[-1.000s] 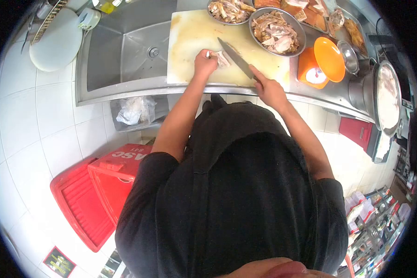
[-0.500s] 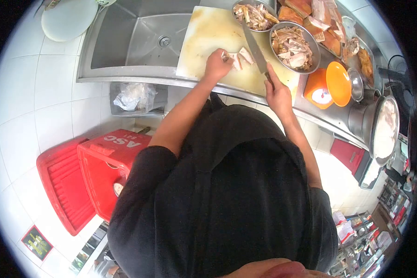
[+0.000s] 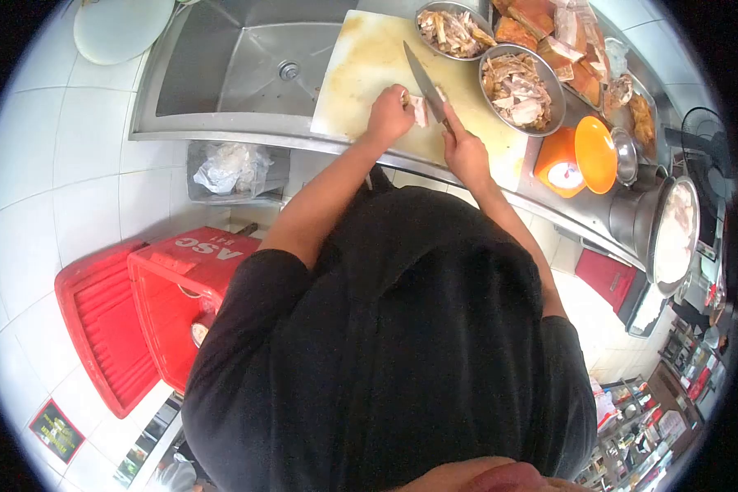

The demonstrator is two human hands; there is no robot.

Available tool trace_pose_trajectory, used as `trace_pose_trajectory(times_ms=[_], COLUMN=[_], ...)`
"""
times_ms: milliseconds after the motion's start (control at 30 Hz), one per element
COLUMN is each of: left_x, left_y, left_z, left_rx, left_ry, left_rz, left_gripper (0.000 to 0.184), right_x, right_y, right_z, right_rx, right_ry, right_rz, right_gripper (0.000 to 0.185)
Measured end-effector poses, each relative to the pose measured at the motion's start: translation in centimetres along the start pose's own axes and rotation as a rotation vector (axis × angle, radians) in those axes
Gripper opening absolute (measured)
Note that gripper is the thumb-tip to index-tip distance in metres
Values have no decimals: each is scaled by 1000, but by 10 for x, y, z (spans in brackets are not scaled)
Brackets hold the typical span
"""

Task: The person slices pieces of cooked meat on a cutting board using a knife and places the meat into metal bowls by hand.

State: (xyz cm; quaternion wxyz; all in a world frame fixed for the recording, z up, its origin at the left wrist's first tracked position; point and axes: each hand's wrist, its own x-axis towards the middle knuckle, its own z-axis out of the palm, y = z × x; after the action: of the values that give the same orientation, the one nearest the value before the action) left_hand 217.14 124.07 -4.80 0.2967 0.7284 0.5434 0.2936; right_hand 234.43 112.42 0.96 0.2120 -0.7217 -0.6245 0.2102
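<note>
My left hand [image 3: 390, 115] has its fingers curled round one end of a piece of meat [image 3: 419, 110], which lies on a stained white cutting board [image 3: 361, 57]. In my right hand [image 3: 466, 154] is the handle of a long kitchen knife [image 3: 422, 75]. Its blade points up and to the left, just right of the held meat, and partly covers another bit of meat. Whether the blade touches the held piece I cannot tell. Beyond the knife, two metal bowls hold cut meat: one bowl [image 3: 562, 103] at the board's right, another bowl [image 3: 419, 33] at its far edge.
A steel sink [image 3: 221, 82] lies left of the board. To the right stand an orange kitchen scale [image 3: 547, 168] with an orange pan [image 3: 596, 152], a small metal bowl [image 3: 626, 156] and a large pot [image 3: 640, 221]. Roasted slabs of meat [image 3: 582, 82] fill a tray behind. Below left is an open red cooler [image 3: 168, 262].
My right hand has moved left with the knife, bringing the blade from the board's right part to beside the held meat. My left hand stays nearly in place, still holding the meat.
</note>
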Motion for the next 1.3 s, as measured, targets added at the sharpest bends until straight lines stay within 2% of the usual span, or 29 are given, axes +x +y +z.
trace_pose_trajectory(times_ms=[100, 200, 300, 500, 767, 967, 1067, 1167, 1300], left_x=[6, 13, 5, -2, -2, -1, 0, 4, -3], left_y=[2, 7, 11, 18, 25, 23, 18, 16, 7], left_z=[4, 7, 4, 2, 4, 8, 11, 13, 15], left_rx=[-69, -88, -104, -68, -40, -23, -41, -71, -130], left_ry=[-49, -198, -245, -148, -132, -120, -108, -102, -36], left_rz=[143, 228, 157, 289, 208, 203, 205, 203, 216], left_gripper=[22, 23, 24, 19, 14, 14, 15, 14, 12], right_x=[-8, -15, -28, -52, -66, -62, -44, -23, -29], right_y=[11, 18, 10, -8, -16, -17, -3, 3, -7], right_z=[-7, -19, -26, -48, -70, -73, -35, -15, -40], right_rx=[16, 3, -37, -244, -350, -290, -144, -143, -113], right_ry=[36, 24, 55, -42, -148, -171, -88, -53, -15], right_rz=[10, 3, -66, -98, -60, -54, -60, -51, -100], right_gripper=[67, 65, 65, 64, 63, 65, 67, 67, 65])
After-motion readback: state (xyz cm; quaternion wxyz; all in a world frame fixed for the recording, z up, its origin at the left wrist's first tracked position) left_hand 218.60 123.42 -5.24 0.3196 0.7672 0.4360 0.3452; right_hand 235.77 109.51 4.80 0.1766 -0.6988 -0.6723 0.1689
